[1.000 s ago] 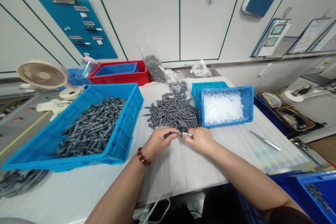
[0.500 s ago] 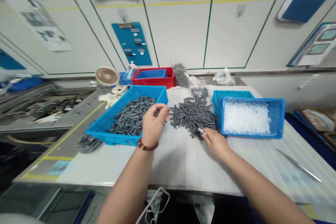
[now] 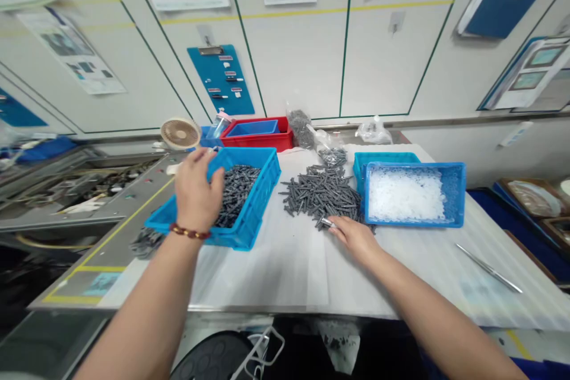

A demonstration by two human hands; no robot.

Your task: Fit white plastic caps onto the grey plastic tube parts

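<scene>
Above the blue plastic crate (image 3: 262, 190) of grey parts (image 3: 238, 190), left hand (image 3: 196, 196) with fingers loosely spread; beside the loose grey pile (image 3: 320, 193) on the white-covered table (image 3: 267, 273), right hand (image 3: 356, 240) with fingers apparently pinched narrow on a small silver-tipped piece (image 3: 328, 222)

Dark grey pins (image 3: 238, 187) fill the bright blue crate (image 3: 256, 217).

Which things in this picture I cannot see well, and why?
Head view:
- Right hand hides most of the small metal piece.
- Left hand hides part of the blue crate and its grey parts.
- White pieces in the blue tray: too small to identify.
</scene>
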